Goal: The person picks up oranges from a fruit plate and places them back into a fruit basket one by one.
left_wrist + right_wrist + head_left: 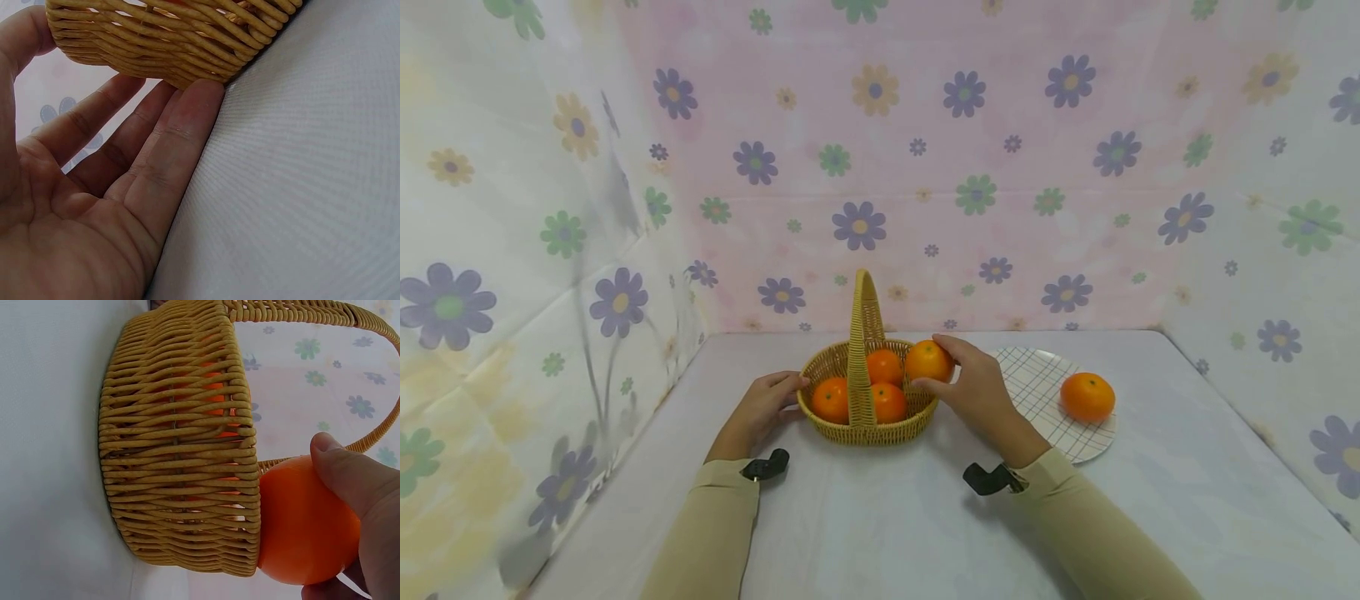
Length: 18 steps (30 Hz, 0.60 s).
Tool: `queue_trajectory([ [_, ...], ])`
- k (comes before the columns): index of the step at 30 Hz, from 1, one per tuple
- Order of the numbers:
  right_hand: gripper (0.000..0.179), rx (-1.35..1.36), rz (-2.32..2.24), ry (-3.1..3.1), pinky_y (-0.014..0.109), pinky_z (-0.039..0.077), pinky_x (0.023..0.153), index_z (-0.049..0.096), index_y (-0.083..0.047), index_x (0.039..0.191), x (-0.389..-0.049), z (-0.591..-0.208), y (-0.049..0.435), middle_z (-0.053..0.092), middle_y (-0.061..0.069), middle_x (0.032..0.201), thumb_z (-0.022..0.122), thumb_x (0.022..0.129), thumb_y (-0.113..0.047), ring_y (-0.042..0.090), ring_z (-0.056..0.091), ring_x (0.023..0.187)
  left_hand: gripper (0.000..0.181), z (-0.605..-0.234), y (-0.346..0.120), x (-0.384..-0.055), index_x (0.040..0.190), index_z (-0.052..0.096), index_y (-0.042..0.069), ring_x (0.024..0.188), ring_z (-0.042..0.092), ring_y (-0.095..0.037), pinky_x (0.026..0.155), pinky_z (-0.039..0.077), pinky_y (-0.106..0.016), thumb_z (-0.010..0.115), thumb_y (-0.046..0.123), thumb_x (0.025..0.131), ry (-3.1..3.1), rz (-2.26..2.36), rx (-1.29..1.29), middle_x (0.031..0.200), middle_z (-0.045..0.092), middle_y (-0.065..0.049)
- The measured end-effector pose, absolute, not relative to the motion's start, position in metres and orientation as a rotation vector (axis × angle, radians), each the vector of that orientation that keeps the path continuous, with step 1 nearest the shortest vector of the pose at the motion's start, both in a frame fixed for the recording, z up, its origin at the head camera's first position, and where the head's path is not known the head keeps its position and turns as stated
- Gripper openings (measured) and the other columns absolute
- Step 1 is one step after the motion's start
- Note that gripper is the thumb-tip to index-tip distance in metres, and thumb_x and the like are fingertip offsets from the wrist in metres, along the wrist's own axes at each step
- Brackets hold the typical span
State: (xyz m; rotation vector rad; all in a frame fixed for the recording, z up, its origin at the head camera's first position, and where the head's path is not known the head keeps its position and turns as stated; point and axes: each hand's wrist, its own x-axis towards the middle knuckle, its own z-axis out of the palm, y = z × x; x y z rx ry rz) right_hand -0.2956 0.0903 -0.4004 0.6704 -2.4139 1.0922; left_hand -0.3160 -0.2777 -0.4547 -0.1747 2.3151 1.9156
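A woven wicker basket (827, 429) with a tall arched handle stands on the table and holds three oranges (831, 400). At its left end, my left hand (765, 408) has the thumb at the rim and the fingers against the lower outer wall, as the left wrist view (112, 169) shows. My right hand (973, 387) grips another orange (928, 362) between thumb and fingers at the basket's right rim. In the right wrist view this orange (306, 525) appears against the rim, partly outside the wall; its far side is hidden.
Right of the basket lies a white plate (1030, 392) with a grid pattern, one orange (1087, 397) on its right side. A white cloth covers the table (865, 517). Flowered fabric walls (917, 208) rise at the back and both sides.
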Motion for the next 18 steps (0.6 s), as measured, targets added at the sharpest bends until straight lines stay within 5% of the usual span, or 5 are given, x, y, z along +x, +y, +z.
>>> queue_trajectory([
  [18,0.079,0.751,1.004,-2.449,0.043,0.050,0.112,0.054,-0.010,0.150,-0.2960,-0.4099,0.0822,0.059,0.008,0.150,0.086,0.083,-0.037,0.027,0.056,0.139,0.055,-0.4546,-0.2782,-0.3158,0.138,0.062,0.004,0.122,0.064,-0.027,0.097,0.061,-0.039,0.067,0.041,0.098,2.311,1.908,-0.184,0.147,0.055,-0.013],
])
